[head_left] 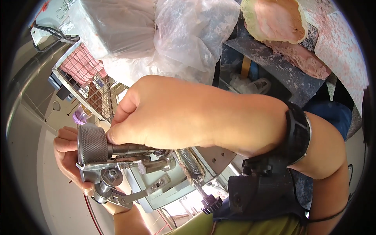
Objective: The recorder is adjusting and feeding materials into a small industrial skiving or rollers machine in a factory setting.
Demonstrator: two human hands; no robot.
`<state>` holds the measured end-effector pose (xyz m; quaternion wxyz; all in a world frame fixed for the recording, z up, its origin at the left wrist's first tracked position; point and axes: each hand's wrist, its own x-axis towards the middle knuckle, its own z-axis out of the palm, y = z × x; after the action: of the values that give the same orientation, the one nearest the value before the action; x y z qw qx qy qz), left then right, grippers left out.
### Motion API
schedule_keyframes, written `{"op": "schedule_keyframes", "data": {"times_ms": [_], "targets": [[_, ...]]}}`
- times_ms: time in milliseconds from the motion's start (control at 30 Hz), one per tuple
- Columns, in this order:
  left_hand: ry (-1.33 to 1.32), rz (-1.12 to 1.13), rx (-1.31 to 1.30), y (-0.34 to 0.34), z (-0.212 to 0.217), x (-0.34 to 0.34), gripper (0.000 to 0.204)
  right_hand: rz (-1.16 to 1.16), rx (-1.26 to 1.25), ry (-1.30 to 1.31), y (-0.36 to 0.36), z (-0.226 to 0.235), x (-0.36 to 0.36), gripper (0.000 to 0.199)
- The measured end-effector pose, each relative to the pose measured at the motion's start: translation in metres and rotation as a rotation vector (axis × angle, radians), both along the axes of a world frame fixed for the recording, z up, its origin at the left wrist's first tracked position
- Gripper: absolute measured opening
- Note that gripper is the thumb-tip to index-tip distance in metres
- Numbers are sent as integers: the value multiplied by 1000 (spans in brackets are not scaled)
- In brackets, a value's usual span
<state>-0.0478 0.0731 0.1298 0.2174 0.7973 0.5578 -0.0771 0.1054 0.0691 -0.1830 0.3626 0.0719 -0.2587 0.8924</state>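
A steel mechanism (pixel 117 164) with a knurled round knob (pixel 92 144), lever and spring sits low in view, clamped between both hands: left hand (pixel 70 156) beneath, right hand (pixel 164 113) pinching above. Plastic sheeting (pixel 188 35) and a wire basket (pixel 88 84) crowd behind.

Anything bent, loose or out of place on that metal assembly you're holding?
Nothing on it looks broken or loose. The left hand supports the metal assembly from below; the right hand pinches beside the knurled knob. The coil spring looks intact. Behind, the torn foam pad is ragged.
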Motion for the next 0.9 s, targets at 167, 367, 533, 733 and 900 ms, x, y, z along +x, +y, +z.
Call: {"op": "schedule_keyframes", "data": {"times_ms": [167,367,533,733,900], "targets": [[-9,18,56,-3,-9,5,96,1,-8,61,-4,2,-15,29],[-22,-19,64,-2,-14,7,94,89,29,-18,6,7,16,33],[-49,-63,39,3,-11,1,95,71,62,-121,11,10,36,30],[-43,-85,-6,7,-6,0,94,87,116,-58,5,-1,20,21],[-29,-60,-14,2,-11,6,90,-25,-83,67,-14,-7,12,19]]}}
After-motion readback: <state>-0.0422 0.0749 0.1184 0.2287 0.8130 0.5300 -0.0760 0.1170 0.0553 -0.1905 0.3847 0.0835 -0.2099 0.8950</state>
